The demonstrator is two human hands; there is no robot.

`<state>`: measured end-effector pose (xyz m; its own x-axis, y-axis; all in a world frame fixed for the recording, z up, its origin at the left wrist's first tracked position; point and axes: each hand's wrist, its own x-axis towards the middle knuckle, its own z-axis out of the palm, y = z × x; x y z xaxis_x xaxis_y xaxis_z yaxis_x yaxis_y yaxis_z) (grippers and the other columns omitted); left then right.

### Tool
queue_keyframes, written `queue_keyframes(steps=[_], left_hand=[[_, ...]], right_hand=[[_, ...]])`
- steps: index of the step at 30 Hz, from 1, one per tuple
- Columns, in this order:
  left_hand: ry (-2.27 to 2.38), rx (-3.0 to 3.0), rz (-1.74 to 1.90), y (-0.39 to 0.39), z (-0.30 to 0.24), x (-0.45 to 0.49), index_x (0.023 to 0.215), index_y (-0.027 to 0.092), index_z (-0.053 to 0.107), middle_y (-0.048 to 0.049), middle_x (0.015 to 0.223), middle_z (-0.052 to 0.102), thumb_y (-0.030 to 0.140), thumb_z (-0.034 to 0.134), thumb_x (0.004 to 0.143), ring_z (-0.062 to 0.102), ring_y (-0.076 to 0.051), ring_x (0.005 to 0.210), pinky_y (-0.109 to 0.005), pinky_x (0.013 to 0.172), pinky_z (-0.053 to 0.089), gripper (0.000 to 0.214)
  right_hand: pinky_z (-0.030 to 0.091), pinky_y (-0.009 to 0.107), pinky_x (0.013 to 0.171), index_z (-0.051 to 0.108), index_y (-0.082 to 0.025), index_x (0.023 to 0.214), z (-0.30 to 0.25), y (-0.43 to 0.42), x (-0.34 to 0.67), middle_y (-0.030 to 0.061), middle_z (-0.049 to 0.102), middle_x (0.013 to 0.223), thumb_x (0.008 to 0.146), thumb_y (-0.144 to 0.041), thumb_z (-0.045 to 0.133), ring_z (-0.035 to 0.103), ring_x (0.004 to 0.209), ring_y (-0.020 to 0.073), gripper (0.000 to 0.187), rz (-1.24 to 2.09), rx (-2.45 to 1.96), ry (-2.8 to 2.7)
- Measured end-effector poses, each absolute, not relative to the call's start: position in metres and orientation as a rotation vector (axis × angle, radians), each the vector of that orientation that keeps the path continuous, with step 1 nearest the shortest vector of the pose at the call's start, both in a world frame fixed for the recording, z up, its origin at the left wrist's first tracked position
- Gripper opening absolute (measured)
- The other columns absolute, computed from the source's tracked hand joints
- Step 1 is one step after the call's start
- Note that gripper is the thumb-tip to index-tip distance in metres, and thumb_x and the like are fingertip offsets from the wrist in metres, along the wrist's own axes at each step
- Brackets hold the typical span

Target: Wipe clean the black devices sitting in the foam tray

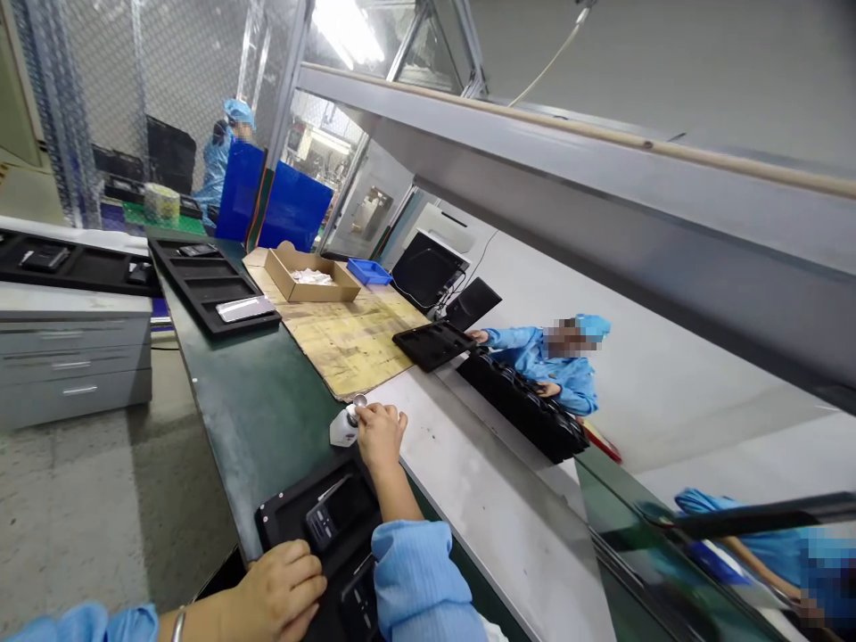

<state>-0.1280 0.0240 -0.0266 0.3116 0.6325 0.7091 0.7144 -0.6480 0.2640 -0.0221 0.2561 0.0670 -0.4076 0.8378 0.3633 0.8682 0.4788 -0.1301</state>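
Note:
My right hand (pixel 380 434) reaches forward and its fingers are closed round the top of a small white bottle (pixel 343 431) with a silvery cap, standing on the green belt (pixel 254 401). My left hand (pixel 277 590) rests curled on the near left edge of a black tray (pixel 281 513). The tray holds a dark handheld device (pixel 327 517) in one of its slots. My right blue sleeve covers part of the tray.
Another black tray (pixel 207 281) with a silver plate lies farther up the belt. Beside it are a cardboard sheet (pixel 348 339) and an open carton (pixel 311 272). A co-worker in blue (pixel 555 361) handles black trays across the bench. A grey drawer cabinet (pixel 73 357) stands left.

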Motion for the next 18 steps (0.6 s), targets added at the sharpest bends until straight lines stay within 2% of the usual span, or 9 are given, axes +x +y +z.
queue_keyframes(steps=[4, 8, 13, 18], left_hand=[[-1.279, -2.476, -1.246, 0.023, -0.027, -0.13, 0.122, 0.016, 0.062, -0.0069, 0.114, 0.071, 0.023, 0.056, 0.088, 0.06, -0.024, 0.104, -0.038, 0.093, 0.05, 0.035], [-1.315, -2.507, -1.163, 0.022, -0.03, -0.134, 0.125, 0.016, 0.062, -0.0078, 0.12, 0.07, 0.026, 0.057, 0.089, 0.061, -0.025, 0.107, -0.041, 0.096, 0.047, 0.038], [-1.372, -2.51, -1.134, 0.022, -0.032, -0.137, 0.13, 0.016, 0.06, -0.0117, 0.13, 0.065, 0.028, 0.057, 0.089, 0.057, -0.028, 0.121, -0.043, 0.103, 0.044, 0.043], [-1.361, -2.537, -1.062, 0.023, -0.031, -0.137, 0.132, 0.011, 0.059, -0.0132, 0.138, 0.061, 0.025, 0.052, 0.089, 0.051, -0.029, 0.132, -0.045, 0.11, 0.037, 0.046]], right_hand=[[0.016, 0.047, 0.102, 0.076, -0.033, 0.091, 0.072, 0.257, -0.024, 0.0, 0.07, 0.096, 0.09, -0.017, 0.058, 0.047, 0.097, 0.0213, 0.023, -0.082, -1.424, -2.346], [0.019, 0.046, 0.104, 0.075, -0.032, 0.103, 0.082, 0.24, 0.002, 0.0015, 0.07, 0.103, 0.092, -0.02, 0.056, 0.049, 0.102, 0.0223, 0.025, -0.047, -1.459, -2.219], [0.034, 0.034, 0.09, 0.077, -0.026, 0.103, 0.069, 0.181, 0.057, 0.0026, 0.07, 0.097, 0.09, -0.02, 0.056, 0.054, 0.092, 0.019, 0.025, 0.046, -1.491, -2.141], [0.034, 0.034, 0.088, 0.076, -0.026, 0.102, 0.036, 0.137, 0.064, 0.0015, 0.07, 0.094, 0.09, -0.016, 0.057, 0.054, 0.088, 0.0181, 0.025, 0.074, -1.513, -2.173]])
